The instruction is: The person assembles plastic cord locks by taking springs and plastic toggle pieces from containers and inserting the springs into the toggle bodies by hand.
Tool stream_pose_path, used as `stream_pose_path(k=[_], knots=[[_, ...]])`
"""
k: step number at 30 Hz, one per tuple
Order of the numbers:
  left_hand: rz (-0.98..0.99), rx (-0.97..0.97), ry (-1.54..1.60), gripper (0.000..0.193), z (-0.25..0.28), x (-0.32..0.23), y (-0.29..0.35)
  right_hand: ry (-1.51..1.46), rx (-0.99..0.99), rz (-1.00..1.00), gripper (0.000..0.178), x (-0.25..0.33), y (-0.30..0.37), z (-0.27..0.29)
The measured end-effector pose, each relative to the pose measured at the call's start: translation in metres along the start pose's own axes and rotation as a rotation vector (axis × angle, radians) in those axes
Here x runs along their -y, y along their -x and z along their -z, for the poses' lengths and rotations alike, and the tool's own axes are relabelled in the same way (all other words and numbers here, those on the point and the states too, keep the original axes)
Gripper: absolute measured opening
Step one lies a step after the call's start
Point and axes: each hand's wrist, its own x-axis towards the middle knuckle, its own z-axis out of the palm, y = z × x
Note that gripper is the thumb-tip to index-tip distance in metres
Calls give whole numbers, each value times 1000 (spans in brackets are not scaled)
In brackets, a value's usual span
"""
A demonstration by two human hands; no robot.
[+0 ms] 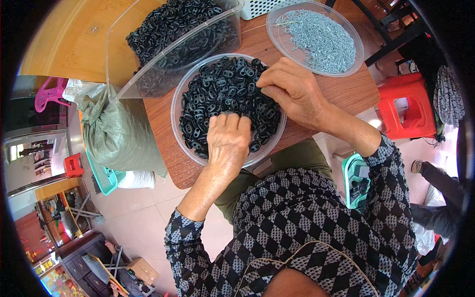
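Note:
A round clear tub (176, 129) stands on the wooden table in front of me, heaped with small black plastic pieces (225, 91) that each have two holes. My left hand (229, 138) reaches over the tub's near side. Its fingers curl down against the heap, and their tips are hidden. At the tub's right side my right hand (293, 93) is closed in a pinch, thumb against forefinger. Whatever it may hold is too small to make out. Beyond it, a shallow round clear dish (273, 28) holds many small silvery metal pins or screws (321, 42).
A large clear bin (111, 64) of more black pieces stands at the back left. The table (341, 99) has a rounded edge near my lap. A green sack (116, 131) leans at the left, and a red stool (405, 106) stands at the right.

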Motion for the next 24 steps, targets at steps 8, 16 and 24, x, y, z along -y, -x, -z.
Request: stream_pose_path(k=[8,16,24], knots=[[25,112,130,23,-1,-1,-7,-11,18,1,14,0,5,1],[814,-267,1376,21,25,1,-9,-277,83,-182,11,22,18,-6],[857,-417,1534,20,35,-5,-6,-648,113,-537,9,53,8,-22]])
